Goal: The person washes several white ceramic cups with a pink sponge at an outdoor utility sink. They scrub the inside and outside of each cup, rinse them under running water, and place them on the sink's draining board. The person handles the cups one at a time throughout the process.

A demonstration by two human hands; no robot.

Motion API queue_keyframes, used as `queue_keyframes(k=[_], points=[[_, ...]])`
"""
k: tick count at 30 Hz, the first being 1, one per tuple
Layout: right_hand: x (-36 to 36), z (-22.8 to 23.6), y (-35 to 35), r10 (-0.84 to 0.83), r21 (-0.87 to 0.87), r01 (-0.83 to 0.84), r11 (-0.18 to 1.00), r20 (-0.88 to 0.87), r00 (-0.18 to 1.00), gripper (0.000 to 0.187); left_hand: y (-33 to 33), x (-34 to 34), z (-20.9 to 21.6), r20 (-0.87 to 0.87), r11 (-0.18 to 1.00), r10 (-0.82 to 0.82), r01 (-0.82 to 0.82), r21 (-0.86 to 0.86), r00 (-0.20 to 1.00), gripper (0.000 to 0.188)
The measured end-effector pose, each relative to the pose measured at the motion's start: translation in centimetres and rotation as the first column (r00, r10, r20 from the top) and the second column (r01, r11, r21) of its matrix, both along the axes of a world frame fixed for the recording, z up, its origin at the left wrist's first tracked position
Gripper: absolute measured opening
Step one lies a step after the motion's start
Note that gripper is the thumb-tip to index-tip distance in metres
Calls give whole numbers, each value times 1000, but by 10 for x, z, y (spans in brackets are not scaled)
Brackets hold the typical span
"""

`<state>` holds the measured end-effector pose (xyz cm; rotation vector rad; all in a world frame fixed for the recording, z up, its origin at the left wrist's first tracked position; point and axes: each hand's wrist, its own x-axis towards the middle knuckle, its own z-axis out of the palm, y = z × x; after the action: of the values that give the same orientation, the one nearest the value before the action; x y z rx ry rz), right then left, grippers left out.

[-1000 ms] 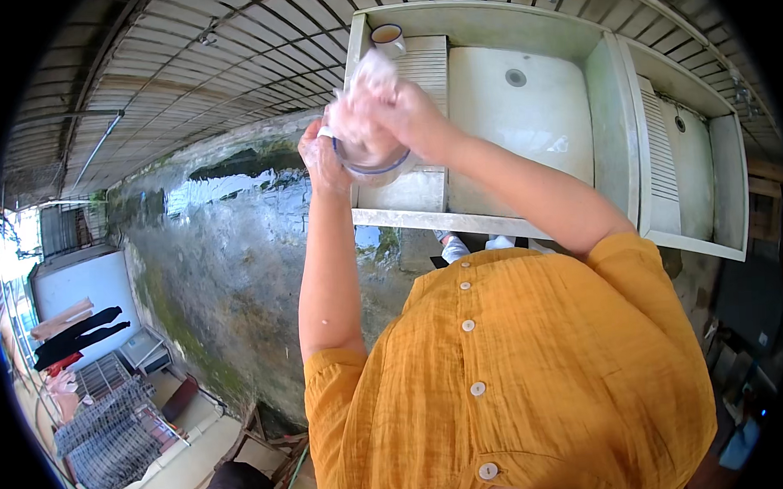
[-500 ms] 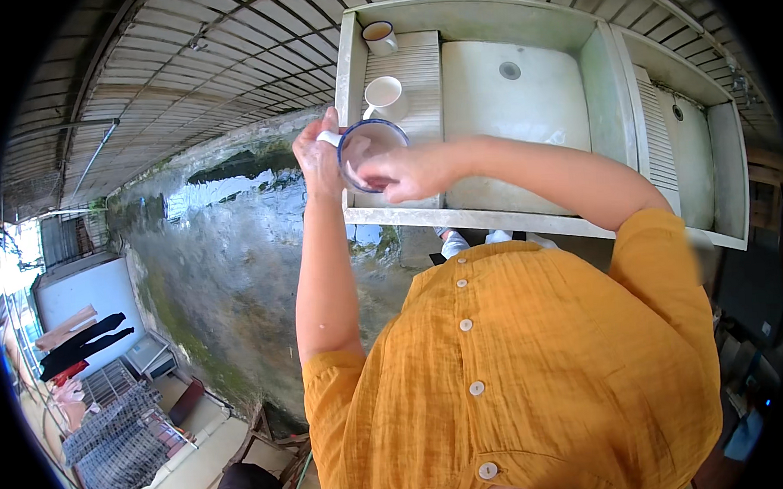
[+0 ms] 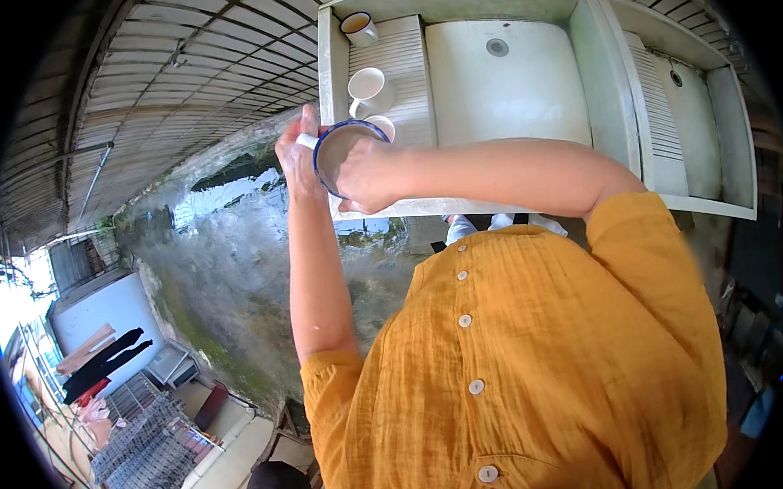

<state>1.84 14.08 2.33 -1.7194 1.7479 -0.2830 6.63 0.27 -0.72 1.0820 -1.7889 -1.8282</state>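
Observation:
My left hand (image 3: 297,161) is closed around the handle side of a white enamel mug (image 3: 321,155) with a blue rim. The mug's mouth is tipped up toward me, over the near left corner of a stone sink (image 3: 511,206). Reaching across from the right, my right hand (image 3: 379,174) has its curled fingers down inside this mug. Those fingertips are mostly hidden, and whatever they may hold does not show. Just beyond, a white mug (image 3: 369,88) stands on the ridged washboard, and another pale mug (image 3: 382,124) is partly covered by the held one.
At the washboard's far corner stands a mug (image 3: 360,30) with a brownish inside. Right of the washboard (image 3: 407,71) lies the basin with its drain (image 3: 497,48), then a second, smaller basin (image 3: 694,130). The wet, mossy concrete floor (image 3: 228,267) spreads left. Laundry (image 3: 144,443) hangs lower left.
My right hand has pushed deeper into the blue-rimmed mug, and its forearm now lies lower across the sink. The view has shifted slightly, and a partly covered mug now shows behind the held one.

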Motion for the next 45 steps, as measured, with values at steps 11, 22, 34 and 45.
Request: queue_keyframes(k=[11, 22, 34, 45], points=[[-8, -23, -8, 14, -92, -28, 995, -150, 989, 52, 9, -4, 0, -96, 995, 67, -73, -65, 993, 27], [-13, -36, -3, -154, -429, 48, 902, -216, 964, 48, 2, -9, -1, -121, 992, 126, -122, 40, 985, 27], [-4, -44, -58, -524, 227, 882, 413, 852, 26, 49, 17, -20, -38, -544, 903, 397, -420, 88, 739, 35], [20, -24, -59, -629, -545, 653, 526, 268, 730, 22, -22, -8, -50, -383, 802, 572, -395, 449, 725, 31]])
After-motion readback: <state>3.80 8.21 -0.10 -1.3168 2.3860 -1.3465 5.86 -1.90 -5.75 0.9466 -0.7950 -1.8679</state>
